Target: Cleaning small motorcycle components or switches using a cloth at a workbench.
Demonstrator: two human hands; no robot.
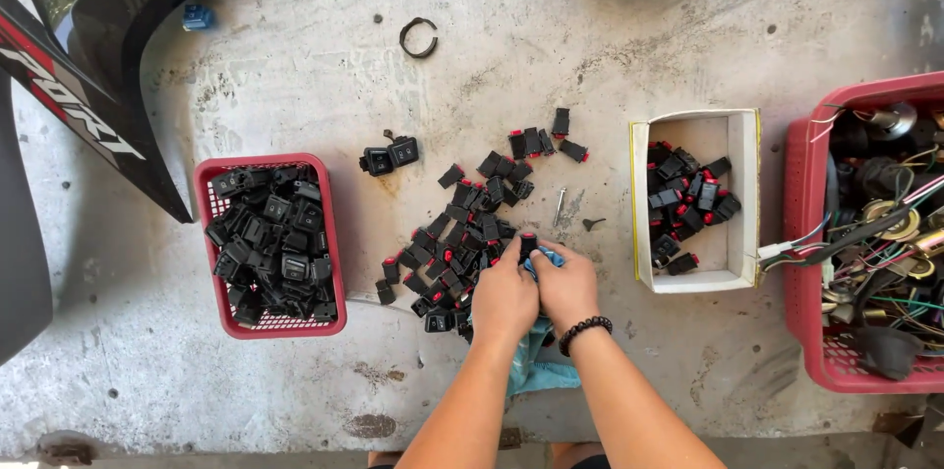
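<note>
Small black switch (528,245) w/ red tip sits upright at your fingers, far edge of both hands. Left hand (503,298) & right hand (567,287) pinch it, prob. through the blue cloth (536,363); switch pile (462,233) just left.

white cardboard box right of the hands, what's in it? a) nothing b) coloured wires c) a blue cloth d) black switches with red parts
d: the white cardboard box holds a heap of small black switches with red parts, much like the loose pile on the concrete; the wires sit in the red basket at the far right, and the blue cloth is at the hands.
</note>
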